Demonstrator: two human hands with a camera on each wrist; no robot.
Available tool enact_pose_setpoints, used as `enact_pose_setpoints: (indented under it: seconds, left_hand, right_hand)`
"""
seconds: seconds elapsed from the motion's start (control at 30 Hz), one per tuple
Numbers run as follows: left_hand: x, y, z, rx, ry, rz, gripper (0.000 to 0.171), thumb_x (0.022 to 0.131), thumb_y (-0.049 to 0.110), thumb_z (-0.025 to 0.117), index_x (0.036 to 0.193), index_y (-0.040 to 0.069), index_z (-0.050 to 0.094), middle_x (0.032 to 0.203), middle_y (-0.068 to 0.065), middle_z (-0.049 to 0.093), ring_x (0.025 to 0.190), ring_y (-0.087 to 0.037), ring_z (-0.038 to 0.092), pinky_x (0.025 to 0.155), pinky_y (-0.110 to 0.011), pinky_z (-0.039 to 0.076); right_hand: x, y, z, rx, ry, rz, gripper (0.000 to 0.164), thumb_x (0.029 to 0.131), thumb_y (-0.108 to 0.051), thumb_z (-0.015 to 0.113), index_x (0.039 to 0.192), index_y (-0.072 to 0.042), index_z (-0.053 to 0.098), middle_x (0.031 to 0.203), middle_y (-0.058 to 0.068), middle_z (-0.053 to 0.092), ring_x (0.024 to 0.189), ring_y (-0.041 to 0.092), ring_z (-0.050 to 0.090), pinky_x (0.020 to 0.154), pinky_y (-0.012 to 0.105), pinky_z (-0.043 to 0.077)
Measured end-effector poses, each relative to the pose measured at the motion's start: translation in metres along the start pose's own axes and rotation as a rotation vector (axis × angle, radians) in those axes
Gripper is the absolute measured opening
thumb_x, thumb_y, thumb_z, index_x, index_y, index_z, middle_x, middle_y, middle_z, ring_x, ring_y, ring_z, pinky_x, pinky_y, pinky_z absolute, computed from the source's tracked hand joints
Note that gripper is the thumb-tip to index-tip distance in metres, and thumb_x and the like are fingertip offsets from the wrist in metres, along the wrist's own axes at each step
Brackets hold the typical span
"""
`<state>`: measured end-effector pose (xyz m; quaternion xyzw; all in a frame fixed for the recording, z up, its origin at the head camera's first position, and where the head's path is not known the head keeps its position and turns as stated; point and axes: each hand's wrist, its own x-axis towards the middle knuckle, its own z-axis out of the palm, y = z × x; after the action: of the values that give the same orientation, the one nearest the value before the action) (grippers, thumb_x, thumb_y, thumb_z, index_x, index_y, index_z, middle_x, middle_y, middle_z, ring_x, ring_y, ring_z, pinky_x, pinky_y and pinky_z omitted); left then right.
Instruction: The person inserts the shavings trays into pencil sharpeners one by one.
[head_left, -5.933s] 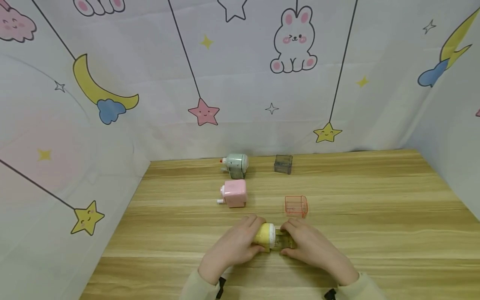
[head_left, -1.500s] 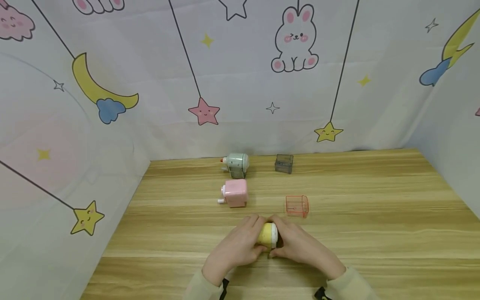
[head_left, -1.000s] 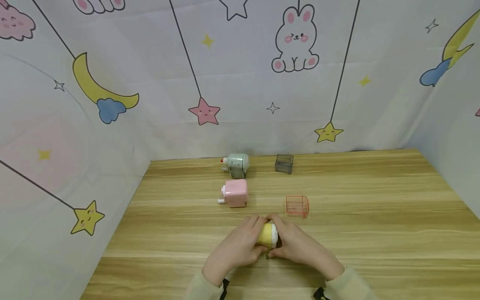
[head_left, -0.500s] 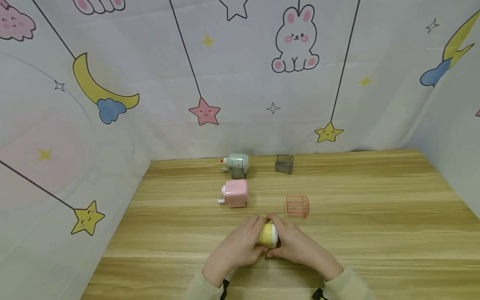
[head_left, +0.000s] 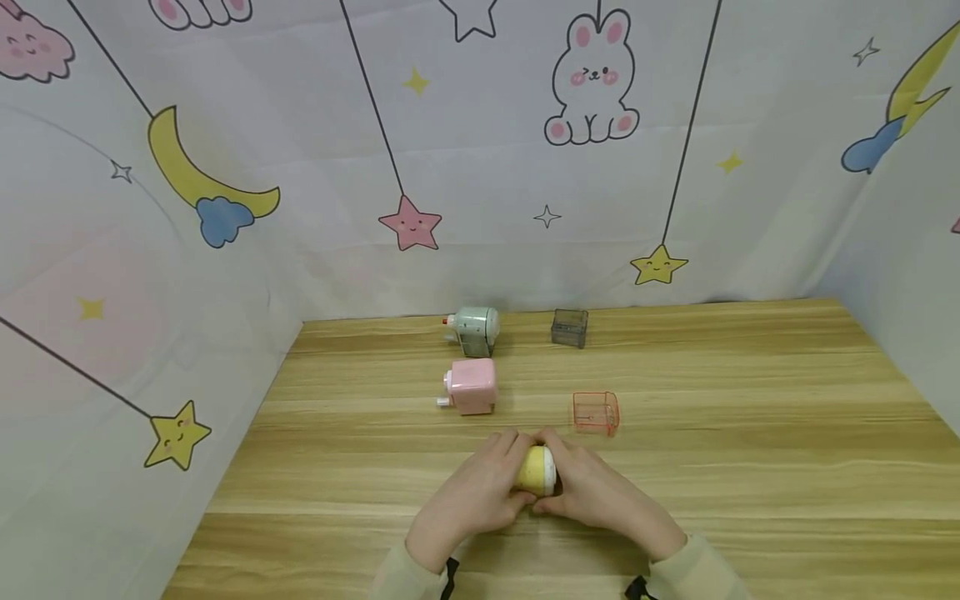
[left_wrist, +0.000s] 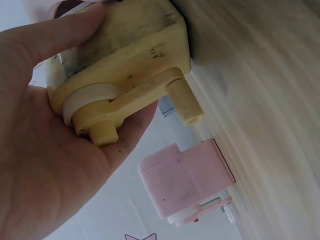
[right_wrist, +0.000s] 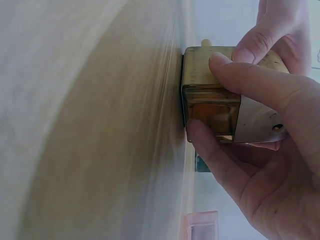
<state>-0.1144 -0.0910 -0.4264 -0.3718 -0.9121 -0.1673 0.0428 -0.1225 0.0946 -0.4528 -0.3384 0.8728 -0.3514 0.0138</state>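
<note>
A yellow crank pencil sharpener (head_left: 532, 471) stands on the table between both hands. My left hand (head_left: 474, 490) grips its crank end, thumb on one side and fingers round the other; the yellow crank (left_wrist: 140, 97) shows in the left wrist view. From the other end my right hand (head_left: 600, 492) holds the sharpener, its fingers curled over the white-faced front. In the right wrist view a see-through amber shavings drawer (right_wrist: 215, 114) sits inside the body, with a fingertip at its lower edge. From the head view the hands hide most of the drawer.
Beyond the hands stand a pink crank sharpener (head_left: 472, 387) and, behind it, a mint-green one (head_left: 477, 327). To their right lie a red-edged clear drawer (head_left: 596, 413) and a smoky grey drawer (head_left: 569, 328). A printed cloth backdrop (head_left: 495, 275) rises behind the table.
About six seconds ago the drawer stuck out of the yellow sharpener in my right hand. It has since slid in leftwards, bringing the hands together. Over the last second almost nothing moves.
</note>
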Motion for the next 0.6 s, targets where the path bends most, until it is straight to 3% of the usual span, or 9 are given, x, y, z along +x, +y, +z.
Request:
enact_pose_setpoints:
  seconds: [0.23, 0.6]
  left_hand:
    - [0.0007, -0.0003, 0.0006, -0.015, -0.005, -0.004, 0.054, 0.07, 0.021, 0.074, 0.114, 0.007, 0.046, 0.099, -0.003, 0.051, 0.09, -0.014, 0.047, 0.077, -0.03, 0.05]
    - [0.0004, -0.0016, -0.0003, -0.022, -0.036, -0.012, 0.057, 0.072, 0.024, 0.073, 0.118, 0.006, 0.044, 0.104, -0.004, 0.051, 0.092, -0.013, 0.046, 0.079, -0.029, 0.049]
  right_hand:
    - [-0.0004, 0.0029, 0.0, 0.005, -0.014, 0.007, 0.061, 0.065, -0.028, 0.079, 0.11, -0.012, 0.042, 0.092, -0.002, 0.058, 0.073, 0.005, 0.052, 0.059, 0.024, 0.05]
    - [-0.0004, 0.0032, 0.0003, 0.011, -0.014, 0.013, 0.062, 0.065, -0.029, 0.079, 0.112, -0.012, 0.043, 0.095, 0.0, 0.059, 0.077, 0.006, 0.053, 0.062, 0.026, 0.052]
